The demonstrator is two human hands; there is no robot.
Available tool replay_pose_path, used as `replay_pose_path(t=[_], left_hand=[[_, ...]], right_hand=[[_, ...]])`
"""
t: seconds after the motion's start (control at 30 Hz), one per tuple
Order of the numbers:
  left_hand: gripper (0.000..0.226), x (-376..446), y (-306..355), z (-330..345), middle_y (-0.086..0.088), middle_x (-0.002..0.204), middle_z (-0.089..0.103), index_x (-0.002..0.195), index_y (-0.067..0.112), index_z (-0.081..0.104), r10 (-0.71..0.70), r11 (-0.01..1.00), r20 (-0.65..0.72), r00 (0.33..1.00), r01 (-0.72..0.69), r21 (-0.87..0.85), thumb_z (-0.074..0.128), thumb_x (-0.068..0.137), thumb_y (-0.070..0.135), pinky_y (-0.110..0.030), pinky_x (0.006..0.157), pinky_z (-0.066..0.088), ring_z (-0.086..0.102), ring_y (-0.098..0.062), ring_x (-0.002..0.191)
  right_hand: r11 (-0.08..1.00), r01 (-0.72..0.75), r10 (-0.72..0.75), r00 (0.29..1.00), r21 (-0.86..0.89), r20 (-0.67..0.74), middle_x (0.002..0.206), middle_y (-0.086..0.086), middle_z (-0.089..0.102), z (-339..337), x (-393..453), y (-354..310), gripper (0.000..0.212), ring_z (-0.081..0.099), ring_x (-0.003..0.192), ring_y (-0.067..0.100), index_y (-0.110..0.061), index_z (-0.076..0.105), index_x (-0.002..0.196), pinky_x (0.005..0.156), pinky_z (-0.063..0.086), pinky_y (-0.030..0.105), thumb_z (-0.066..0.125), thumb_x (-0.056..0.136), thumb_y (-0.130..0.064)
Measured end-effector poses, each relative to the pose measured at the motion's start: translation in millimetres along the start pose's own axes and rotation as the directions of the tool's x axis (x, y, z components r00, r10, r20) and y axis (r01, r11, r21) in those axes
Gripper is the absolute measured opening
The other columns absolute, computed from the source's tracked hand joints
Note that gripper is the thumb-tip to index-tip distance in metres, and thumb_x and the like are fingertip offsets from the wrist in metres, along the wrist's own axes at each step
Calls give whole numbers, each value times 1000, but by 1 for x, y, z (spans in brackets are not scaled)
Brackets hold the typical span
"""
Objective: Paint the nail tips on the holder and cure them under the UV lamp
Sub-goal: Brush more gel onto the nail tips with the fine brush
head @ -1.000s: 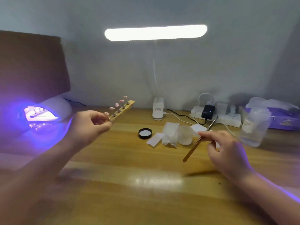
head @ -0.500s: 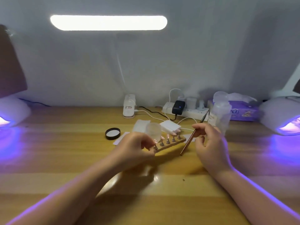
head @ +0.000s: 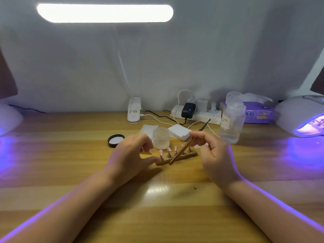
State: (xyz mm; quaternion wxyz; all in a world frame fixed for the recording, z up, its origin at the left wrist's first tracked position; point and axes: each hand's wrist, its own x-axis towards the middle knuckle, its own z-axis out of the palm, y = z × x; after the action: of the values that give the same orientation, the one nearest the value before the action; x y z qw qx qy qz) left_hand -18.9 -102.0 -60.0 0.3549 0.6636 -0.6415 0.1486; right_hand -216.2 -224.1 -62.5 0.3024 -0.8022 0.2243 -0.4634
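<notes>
The wooden nail holder (head: 191, 154) lies on the table at centre, with several pink nail tips (head: 160, 152) standing on its pegs. My left hand (head: 130, 157) is at the holder's left end: the thumb touches that end and the fingers curve loosely above it, holding nothing. Just right of the holder, my right hand (head: 214, 155) pinches a thin brown brush (head: 182, 150), which slants across the holder with its dark tip pointing up and to the right. A white UV lamp (head: 296, 116) glows violet at the far right. Another UV lamp (head: 7, 119) glows at the far left edge.
Behind the holder stand a frosted jar (head: 161, 138), its black lid (head: 116, 140), white wipes (head: 180, 132) and a clear bottle (head: 231, 123). Along the wall are a power strip (head: 198, 114), a desk lamp base (head: 134, 111) and a purple tissue pack (head: 259, 112).
My left hand brought the holder from up at the left down to the table centre and loosened its grip. My right hand moved the brush over the holder. The view swung right.
</notes>
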Motion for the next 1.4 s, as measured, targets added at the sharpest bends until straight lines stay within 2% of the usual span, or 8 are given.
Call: replay_pose_path(t=[0.1, 0.3, 0.47, 0.6, 0.67, 0.9, 1.1, 1.4], left_hand=[[37, 1, 12, 1, 10, 69, 49, 68, 8, 56, 160, 982, -184, 970, -175, -67, 91, 62, 18, -24, 52, 41, 42, -5, 61], [29, -9, 29, 7, 3, 74, 56, 90, 13, 50, 221, 914, -182, 958, -269, -303, 74, 82, 29, -31, 55, 44, 48, -12, 63], [11, -10, 39, 8, 29, 97, 51, 94, 3, 45, 273, 853, -222, 936, -343, -394, 53, 96, 10, -16, 66, 43, 50, 1, 74], [4, -11, 36, 11, 0, 79, 56, 96, 7, 47, 167, 876, -261, 951, -265, -404, 51, 95, 9, -31, 59, 46, 57, -19, 66], [7, -10, 34, 12, -3, 76, 55, 95, 4, 48, 99, 882, -272, 957, -211, -421, 50, 95, 10, -28, 60, 45, 55, -20, 66], [10, -9, 24, 12, -4, 79, 63, 99, 19, 51, -121, 858, -243, 962, -22, -513, 48, 93, 27, -48, 65, 50, 62, -25, 73], [25, -7, 17, 11, 5, 93, 71, 117, 27, 56, -261, 774, -178, 949, 95, -626, 56, 93, 30, -29, 74, 57, 69, -17, 86], [16, 8, 19, -1, 2, 87, 73, 102, 18, 71, -269, 785, -288, 919, 36, -618, 65, 89, 11, -19, 72, 54, 69, -11, 82]], right_hand=[[994, -21, 16, 999, 111, 43, 91, -9, 69, 4, -3, -9, 54, 61, 93, 5, -31, 62, 108, 78, 49, 19, 43, 84, 13], [977, -8, -34, 980, 211, 197, 100, -6, 69, 14, -13, -26, 49, 63, 99, 9, -22, 65, 118, 84, 53, 29, 42, 81, 1], [976, 145, -185, 944, 161, 275, 104, -3, 70, 16, -17, -33, 58, 63, 95, 12, -22, 58, 129, 81, 53, 33, 46, 78, 3], [966, 223, -245, 948, 127, 202, 104, -8, 69, 11, -13, -28, 65, 65, 73, 25, -40, 40, 138, 61, 53, 40, 53, 84, -6], [969, 226, -238, 961, 98, 141, 102, -11, 69, 2, -5, -23, 61, 66, 72, 23, -33, 41, 138, 59, 54, 39, 57, 84, -11], [898, -74, 182, 960, -433, 213, 128, -5, 52, -20, 20, 13, 94, 42, 123, 17, -25, 17, 148, 103, 41, 38, 72, 75, -46], [933, -87, 200, 932, -348, 304, 121, -15, 60, -15, 18, 28, 91, 38, 128, 11, -29, 14, 150, 99, 27, 24, 72, 81, -38], [942, -65, 168, 941, -329, 293, 99, -19, 67, -15, 21, 35, 72, 44, 120, 11, -28, 34, 142, 102, 31, 28, 74, 82, -25]])
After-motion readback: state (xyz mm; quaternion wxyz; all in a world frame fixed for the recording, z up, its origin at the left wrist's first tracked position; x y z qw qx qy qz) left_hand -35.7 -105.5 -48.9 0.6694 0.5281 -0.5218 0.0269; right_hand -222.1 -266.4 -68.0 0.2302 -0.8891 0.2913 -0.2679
